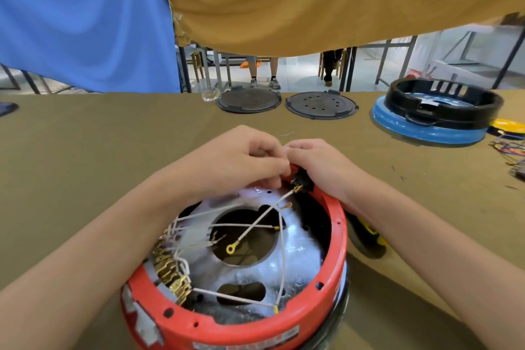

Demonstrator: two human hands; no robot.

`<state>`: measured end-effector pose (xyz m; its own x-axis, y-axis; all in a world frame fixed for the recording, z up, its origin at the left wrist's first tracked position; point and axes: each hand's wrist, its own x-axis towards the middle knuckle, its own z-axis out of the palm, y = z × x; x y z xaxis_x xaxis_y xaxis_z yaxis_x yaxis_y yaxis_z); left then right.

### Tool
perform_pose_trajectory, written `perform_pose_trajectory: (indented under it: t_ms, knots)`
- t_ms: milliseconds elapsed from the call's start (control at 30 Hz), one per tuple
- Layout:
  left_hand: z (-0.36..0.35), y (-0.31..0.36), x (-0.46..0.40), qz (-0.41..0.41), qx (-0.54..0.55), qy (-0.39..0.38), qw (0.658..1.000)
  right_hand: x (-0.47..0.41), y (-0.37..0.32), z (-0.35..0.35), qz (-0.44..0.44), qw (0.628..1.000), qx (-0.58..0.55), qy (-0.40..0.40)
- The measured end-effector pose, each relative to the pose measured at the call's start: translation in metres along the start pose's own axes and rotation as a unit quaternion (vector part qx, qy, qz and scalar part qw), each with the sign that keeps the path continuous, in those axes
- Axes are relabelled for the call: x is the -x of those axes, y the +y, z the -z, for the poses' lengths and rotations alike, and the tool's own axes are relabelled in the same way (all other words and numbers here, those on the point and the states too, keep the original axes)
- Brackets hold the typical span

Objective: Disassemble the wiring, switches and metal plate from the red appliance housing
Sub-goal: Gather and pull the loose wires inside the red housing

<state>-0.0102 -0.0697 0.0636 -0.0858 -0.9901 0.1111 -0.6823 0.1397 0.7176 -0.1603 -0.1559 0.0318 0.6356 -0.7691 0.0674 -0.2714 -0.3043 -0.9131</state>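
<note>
The red appliance housing lies open side up at the near middle of the table. Inside it sits a shiny metal plate with a round hole, crossed by several white wires ending in brass terminals. A cluster of brass switch contacts sits at the housing's left rim. A black switch is set in the far rim. My left hand curls over the far rim, fingertips pinching at a wire beside the switch. My right hand grips the rim at the black switch.
Two dark round lids lie at the table's far edge. A black ring on a blue base stands far right, with loose coloured wires beside it. A yellow-black tool lies under my right forearm. People's legs show beyond the table.
</note>
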Motion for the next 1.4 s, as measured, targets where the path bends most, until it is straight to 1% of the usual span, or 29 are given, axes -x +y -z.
perform_pose_trajectory:
  t_ms: [67, 133, 200, 233, 300, 367, 433, 500, 600, 667, 800, 833, 867, 933, 967, 1000, 1033, 1100, 1167, 1233, 1400]
  knots:
    - [0.005, -0.002, 0.001, -0.009, 0.118, 0.028, 0.993, -0.002, 0.001, 0.001, 0.0, 1.0, 0.004, -0.005]
    - [0.009, -0.003, 0.002, -0.019, 0.23, 0.023, 0.973, -0.003, 0.002, 0.0, 0.006, 1.0, 0.01, -0.006]
    - [0.011, -0.003, 0.002, -0.019, 0.298, 0.021, 0.954, -0.005, 0.002, 0.0, 0.023, 0.999, 0.031, 0.011]
    - [0.011, -0.003, 0.002, -0.012, 0.318, 0.026, 0.948, -0.006, 0.003, 0.0, 0.04, 0.998, 0.042, 0.032]
    - [0.011, -0.004, 0.001, 0.004, 0.332, 0.051, 0.942, -0.005, 0.002, 0.0, 0.096, 0.99, 0.057, 0.09]
    - [0.011, -0.006, 0.0, 0.022, 0.323, 0.073, 0.943, -0.002, 0.0, -0.001, 0.172, 0.975, 0.051, 0.132]
    - [0.01, -0.008, -0.001, 0.044, 0.309, 0.087, 0.946, 0.001, -0.003, -0.001, 0.24, 0.96, 0.028, 0.143]
    - [0.009, -0.008, -0.001, 0.062, 0.291, 0.095, 0.95, 0.004, -0.005, -0.001, 0.277, 0.952, 0.021, 0.13]
    - [0.007, -0.009, -0.001, 0.073, 0.282, 0.093, 0.952, 0.005, -0.009, -0.001, 0.288, 0.948, 0.051, 0.123]
    - [0.007, -0.01, -0.002, 0.08, 0.288, 0.085, 0.95, 0.004, -0.01, 0.0, 0.274, 0.953, 0.056, 0.116]
    - [0.006, -0.007, 0.0, 0.089, 0.306, 0.08, 0.944, 0.003, -0.012, 0.0, 0.244, 0.964, 0.075, 0.073]
    - [0.006, -0.006, 0.0, 0.096, 0.282, 0.09, 0.95, 0.001, -0.014, 0.002, 0.23, 0.967, 0.076, 0.074]
    - [0.006, -0.005, 0.001, 0.102, 0.23, 0.107, 0.962, 0.0, -0.016, 0.006, 0.208, 0.972, 0.068, 0.083]
    - [0.015, -0.008, 0.004, 0.105, 0.061, 0.144, 0.982, -0.005, -0.02, 0.025, 0.137, 0.985, 0.052, 0.096]
    - [0.024, -0.01, 0.007, 0.106, -0.013, 0.14, 0.984, -0.007, -0.02, 0.038, 0.09, 0.991, 0.054, 0.086]
    - [0.033, -0.013, 0.011, 0.111, -0.058, 0.122, 0.985, -0.008, -0.018, 0.052, 0.045, 0.995, 0.063, 0.067]
    - [0.041, -0.015, 0.014, 0.12, -0.08, 0.098, 0.985, -0.009, -0.015, 0.065, 0.007, 0.996, 0.08, 0.046]
    - [0.048, -0.023, 0.016, 0.13, -0.115, 0.065, 0.983, -0.009, -0.006, 0.083, -0.041, 0.991, 0.125, 0.023]
    - [0.045, -0.028, 0.013, 0.124, -0.155, 0.025, 0.98, -0.011, 0.006, 0.089, -0.068, 0.984, 0.163, 0.025]
    - [0.04, -0.032, 0.011, 0.117, -0.172, -0.015, 0.978, -0.015, 0.017, 0.091, -0.09, 0.975, 0.198, 0.031]
    - [0.047, -0.041, 0.011, 0.124, -0.235, -0.015, 0.964, -0.018, 0.038, 0.112, -0.131, 0.941, 0.312, 0.026]
